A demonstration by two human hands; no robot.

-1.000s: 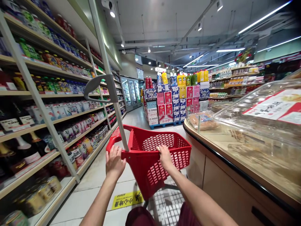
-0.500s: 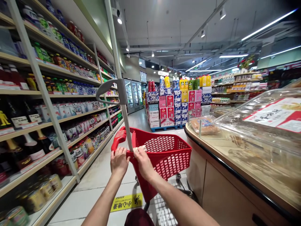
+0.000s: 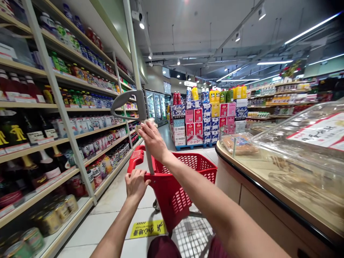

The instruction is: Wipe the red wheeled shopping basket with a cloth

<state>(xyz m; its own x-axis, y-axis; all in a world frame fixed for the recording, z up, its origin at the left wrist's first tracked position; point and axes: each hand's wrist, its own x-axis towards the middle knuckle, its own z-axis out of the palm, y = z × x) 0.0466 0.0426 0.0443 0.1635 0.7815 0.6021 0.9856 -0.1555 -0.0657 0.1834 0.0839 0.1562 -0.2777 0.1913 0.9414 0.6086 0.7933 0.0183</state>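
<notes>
A red shopping cart (image 3: 178,206) with a perforated basket stands before me. From its near rim a metal pole (image 3: 149,159) rises, with a grey looped handle (image 3: 141,104) fixed to it. My left hand (image 3: 136,183) is closed over the red rim at the cart's near left corner. Higher up, my right hand (image 3: 153,139) presses a crumpled white wipe (image 3: 151,122) against the pole, just below the grey handle. Its fingers partly hide the pole and the wipe. The red moulded grip (image 3: 135,159) lies left of the pole.
Drink shelves (image 3: 72,107) line the left side. A counter (image 3: 268,186) with clear covers and packaged bread (image 3: 239,143) curves along the right. Ahead, stacked drink boxes (image 3: 205,123) stand on a blue pallet. A yellow caution sticker (image 3: 148,229) lies on the tiled floor.
My right hand has moved up the pole with the white wipe, from the basket rim to just under the grey handle. The left hand keeps its place on the rim.
</notes>
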